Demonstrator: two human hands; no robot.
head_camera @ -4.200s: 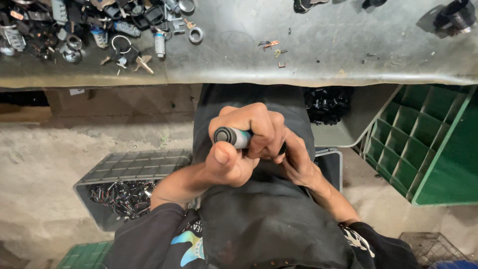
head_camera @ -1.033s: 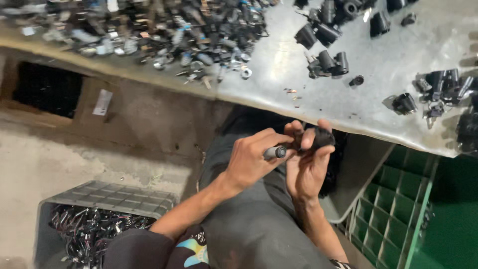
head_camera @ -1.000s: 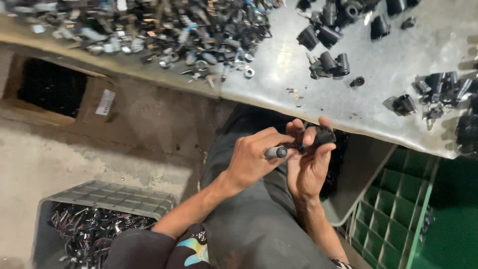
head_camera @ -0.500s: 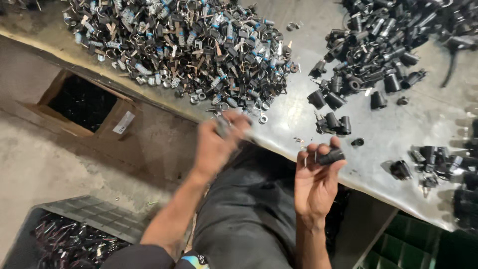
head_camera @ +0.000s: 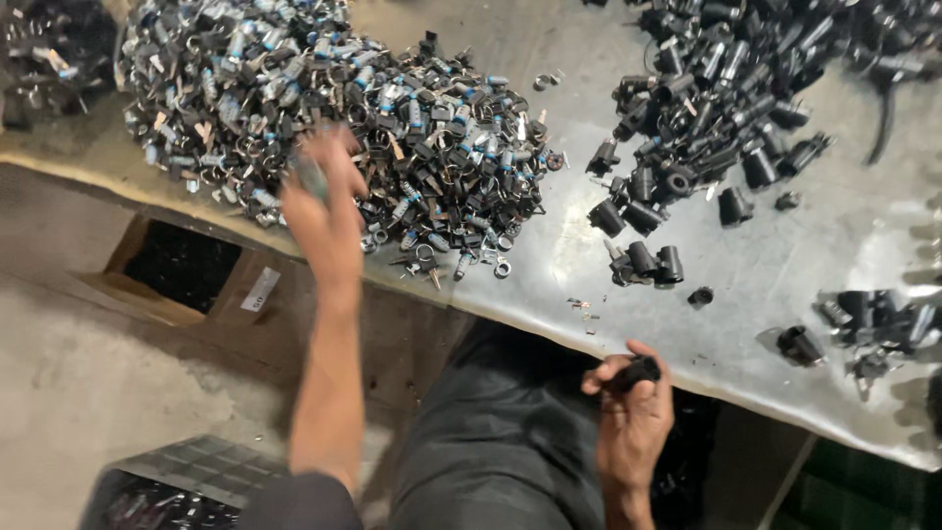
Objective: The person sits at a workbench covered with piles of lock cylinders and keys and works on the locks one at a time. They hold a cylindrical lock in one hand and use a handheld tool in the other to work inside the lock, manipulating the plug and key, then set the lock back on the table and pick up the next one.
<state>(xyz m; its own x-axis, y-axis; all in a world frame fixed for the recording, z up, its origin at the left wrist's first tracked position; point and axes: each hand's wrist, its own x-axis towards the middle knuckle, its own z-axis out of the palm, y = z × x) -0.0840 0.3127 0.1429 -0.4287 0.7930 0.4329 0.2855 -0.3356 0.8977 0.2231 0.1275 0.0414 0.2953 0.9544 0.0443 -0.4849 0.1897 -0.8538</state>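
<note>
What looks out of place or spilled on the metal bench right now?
Nothing looks damaged. A few small metal rings and bits lie scattered loose past the edge of the big heap of silver and blue metal parts, near the grey metal bench edge. The left hand is blurred over the heap; the right hand holds a black cylindrical part.

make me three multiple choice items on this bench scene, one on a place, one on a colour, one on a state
1. Where is the left hand?
A. over the pile of small metal parts
B. in the grey crate
C. on the lap

2. What colour is the part in the right hand?
A. white
B. black
C. red

3. How are the right hand's fingers?
A. spread flat
B. curled around the part
C. clenched, empty

Answers: 1 A, the hand is up over the pile on the metal table. 2 B, it looks as dark as the black parts heaped nearby. 3 B, they wrap the part.
</note>
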